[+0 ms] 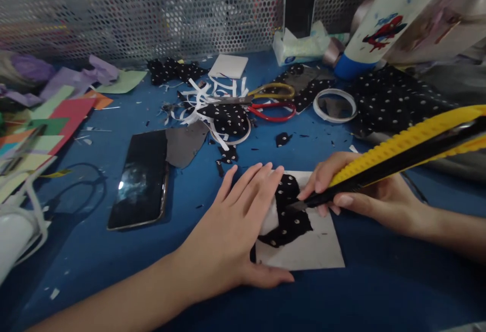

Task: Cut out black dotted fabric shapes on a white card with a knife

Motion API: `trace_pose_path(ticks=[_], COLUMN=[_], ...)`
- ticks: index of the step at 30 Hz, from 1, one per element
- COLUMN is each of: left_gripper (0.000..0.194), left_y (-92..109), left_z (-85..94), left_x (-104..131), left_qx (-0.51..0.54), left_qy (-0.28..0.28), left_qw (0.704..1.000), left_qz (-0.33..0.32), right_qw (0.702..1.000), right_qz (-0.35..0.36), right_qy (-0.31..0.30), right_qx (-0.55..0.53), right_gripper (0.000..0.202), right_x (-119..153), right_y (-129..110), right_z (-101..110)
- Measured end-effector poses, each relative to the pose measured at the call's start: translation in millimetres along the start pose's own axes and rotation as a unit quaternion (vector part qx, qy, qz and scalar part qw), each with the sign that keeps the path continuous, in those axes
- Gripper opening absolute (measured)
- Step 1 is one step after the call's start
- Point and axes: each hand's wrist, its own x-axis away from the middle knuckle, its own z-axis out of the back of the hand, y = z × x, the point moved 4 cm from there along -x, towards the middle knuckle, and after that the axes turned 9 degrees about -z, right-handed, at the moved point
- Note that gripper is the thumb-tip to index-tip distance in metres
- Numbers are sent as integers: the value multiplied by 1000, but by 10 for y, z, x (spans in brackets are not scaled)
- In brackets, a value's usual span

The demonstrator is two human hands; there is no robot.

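Observation:
My right hand point(364, 195) grips a yellow and black utility knife point(383, 157). Its blade tip rests on a piece of black fabric with white dots point(290, 225), which lies on a square white board point(322, 251). Flat across the left part of the board, my left hand point(235, 220) presses down with fingers stretched out. Beside its fingers a white piece point(269, 219) shows on top of the fabric; the rest of that piece is hidden under the hand.
A phone point(140, 177) lies to the left. Scissors point(261, 101) rest among paper strips and dotted scraps behind the board. Farther right are a white ring point(334, 105), dotted fabric point(398, 94) and a tilted bottle point(391, 23). Coloured papers point(72, 119) and a white cable point(36, 205) sit left.

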Motion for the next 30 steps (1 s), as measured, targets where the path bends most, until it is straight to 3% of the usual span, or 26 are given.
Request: trace_pose_path(ticks=[7,13,30], left_gripper=[132,132,126], left_y=[-6,3,-2], left_z=[-15,-6,-11], left_x=[3,-8,-11], left_qx=[2,1,1], left_qy=[5,6,11], left_qw=[1000,1000,1000], left_qz=[-5,-10,-15], right_qw=[998,999,997], right_qz=[10,20,7], right_qy=[-54,-12,-68], right_qx=[26,30,32], right_gripper=[12,15,12], right_x=[29,32,52], right_y=[-25,19,-28], right_z=[-1,58,31])
